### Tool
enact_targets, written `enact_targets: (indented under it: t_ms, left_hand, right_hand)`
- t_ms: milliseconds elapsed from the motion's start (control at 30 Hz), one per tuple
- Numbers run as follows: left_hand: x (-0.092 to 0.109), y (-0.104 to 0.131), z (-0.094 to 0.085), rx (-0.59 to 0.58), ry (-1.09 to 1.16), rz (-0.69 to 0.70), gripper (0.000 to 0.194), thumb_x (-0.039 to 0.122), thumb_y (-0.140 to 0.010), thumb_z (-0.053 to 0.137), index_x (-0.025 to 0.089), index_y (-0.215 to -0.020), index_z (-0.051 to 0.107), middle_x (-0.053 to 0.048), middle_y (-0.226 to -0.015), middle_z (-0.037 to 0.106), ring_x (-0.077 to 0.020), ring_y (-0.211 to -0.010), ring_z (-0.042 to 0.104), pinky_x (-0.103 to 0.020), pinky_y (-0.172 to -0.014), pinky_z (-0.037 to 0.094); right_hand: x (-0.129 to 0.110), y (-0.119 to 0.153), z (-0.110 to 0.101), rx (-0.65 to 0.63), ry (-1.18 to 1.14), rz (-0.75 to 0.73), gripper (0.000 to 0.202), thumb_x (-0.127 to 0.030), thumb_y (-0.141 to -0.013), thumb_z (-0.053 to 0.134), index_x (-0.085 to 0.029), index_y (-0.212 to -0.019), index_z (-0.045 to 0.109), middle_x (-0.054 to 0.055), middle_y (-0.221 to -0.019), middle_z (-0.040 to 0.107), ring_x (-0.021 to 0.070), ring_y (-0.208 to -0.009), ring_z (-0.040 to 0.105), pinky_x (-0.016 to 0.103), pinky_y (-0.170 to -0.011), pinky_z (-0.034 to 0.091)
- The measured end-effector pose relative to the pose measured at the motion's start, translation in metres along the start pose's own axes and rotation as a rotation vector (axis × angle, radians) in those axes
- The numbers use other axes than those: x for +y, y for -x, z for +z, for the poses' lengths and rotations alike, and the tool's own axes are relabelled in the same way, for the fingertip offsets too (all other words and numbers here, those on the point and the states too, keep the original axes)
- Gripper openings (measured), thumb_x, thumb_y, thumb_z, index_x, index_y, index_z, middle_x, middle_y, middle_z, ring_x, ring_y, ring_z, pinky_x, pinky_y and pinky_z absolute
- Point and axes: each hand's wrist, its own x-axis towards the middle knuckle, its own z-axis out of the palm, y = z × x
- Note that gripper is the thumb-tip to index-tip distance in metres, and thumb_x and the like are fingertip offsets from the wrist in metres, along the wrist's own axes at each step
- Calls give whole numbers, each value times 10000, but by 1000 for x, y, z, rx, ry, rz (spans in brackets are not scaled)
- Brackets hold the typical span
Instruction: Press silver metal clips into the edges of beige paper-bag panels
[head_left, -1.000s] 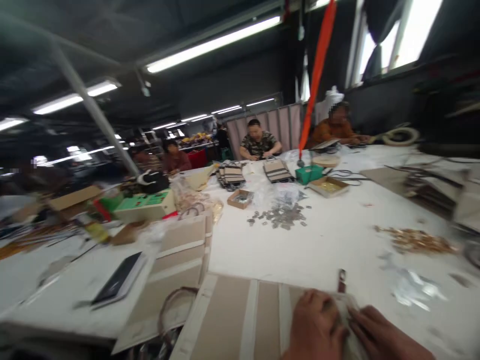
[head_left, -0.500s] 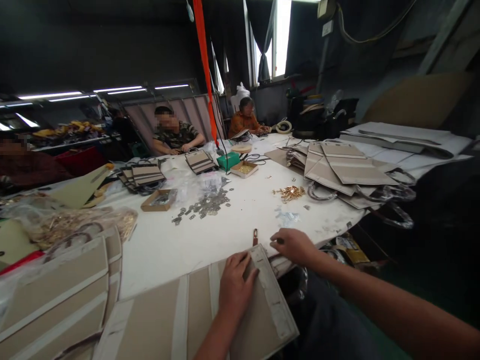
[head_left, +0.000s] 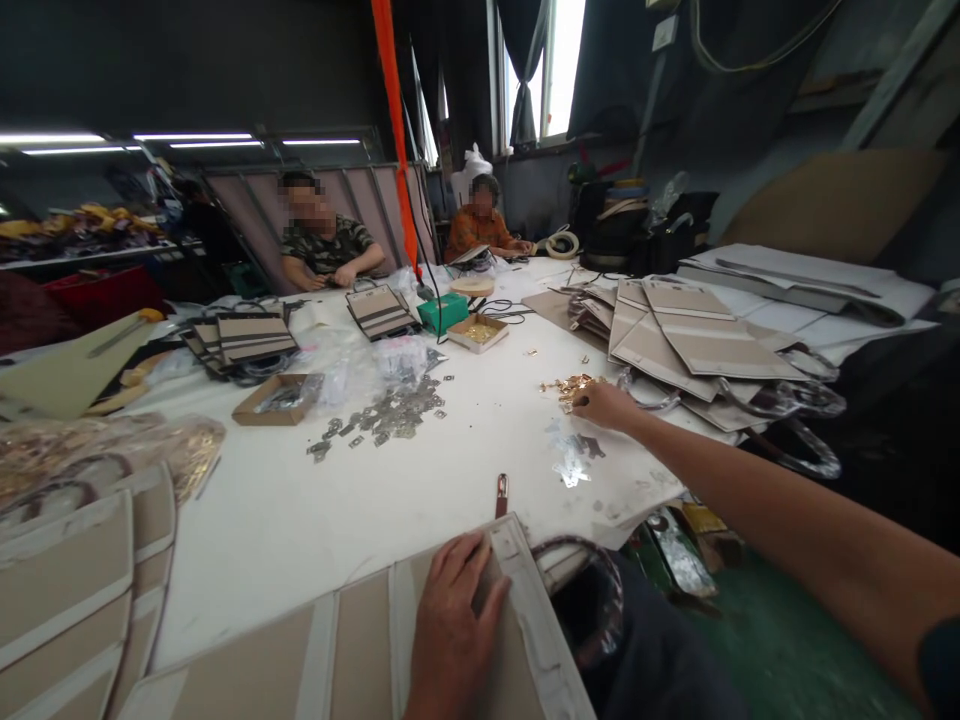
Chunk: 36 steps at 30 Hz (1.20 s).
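My left hand (head_left: 459,610) lies spread on a beige panel (head_left: 367,640) with pale strips, near its right end. Out over the table, my right hand (head_left: 604,405) has its fingertips at a pile of small gold metal pieces (head_left: 574,388); whether a piece is between them is too small to tell. A brown leather tab with a gold fitting (head_left: 501,492) sticks out beyond the panel's far edge. Just nearer than the gold pile lie silvery flat plates (head_left: 571,462). A dark handle (head_left: 611,590) curves out at the panel's right side.
Grey metal plates (head_left: 390,412) are scattered mid-table beside a cardboard box (head_left: 276,402). Stacked panels stand at the right (head_left: 697,330) and near left (head_left: 64,580). A green box (head_left: 444,312) stands farther back. Two people sit across the table, and an orange strip (head_left: 394,120) hangs down.
My right hand has moved forward from beside the leather tab to the gold pile. My left hand stays on the panel. The view has shifted slightly to the right.
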Motion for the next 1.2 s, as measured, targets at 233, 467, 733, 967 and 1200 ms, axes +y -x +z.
enact_targets:
  t_ms: [233, 467, 733, 967, 1200]
  left_hand:
    - [1, -2, -2, -20, 18, 10, 364, 270, -986, 655, 233, -1347, 693, -73, -1349, 708, -284, -1274, 635, -500, -1072, 595]
    - [9, -2, -2, -32, 78, -33, 360, 224, -935, 733, 202, -1294, 712, -85, -1310, 721, -284, -1267, 617, -524, -1098, 562]
    - [13, 0, -2, -42, 114, -71, 385, 187, -877, 800, 199, -1257, 735, -82, -1285, 733, -286, -1244, 616, -531, -1096, 549]
    - [15, 1, -3, -42, 157, -92, 403, 214, -868, 824, 211, -1263, 743, -80, -1296, 731, -287, -1238, 604, -519, -1104, 533]
    - [15, 4, -1, -40, 169, -98, 390, 226, -865, 835, 187, -1244, 752, -92, -1296, 728, -286, -1244, 589, -506, -1117, 521]
  right_hand:
    - [19, 21, 13, -151, -12, -123, 213, -349, -857, 780, -242, -1017, 871, 39, -1026, 821, 193, -915, 709, 245, -808, 477]
    - [38, 35, 25, -130, 1, -110, 280, -307, -829, 773, -227, -1085, 856, 75, -1093, 812, 249, -978, 715, 285, -820, 485]
    - [34, 33, 20, -151, -84, -85, 82, -260, -794, 773, -212, -829, 829, 26, -801, 808, 198, -751, 728, 259, -678, 493]
    - [21, 52, 4, -126, -105, -80, 169, -274, -873, 689, -178, -934, 814, 23, -644, 734, 166, -560, 665, 258, -566, 468]
    - [-3, 67, 1, -83, -122, -101, 364, -222, -839, 667, -195, -1169, 818, -4, -604, 705, 178, -551, 665, 270, -564, 481]
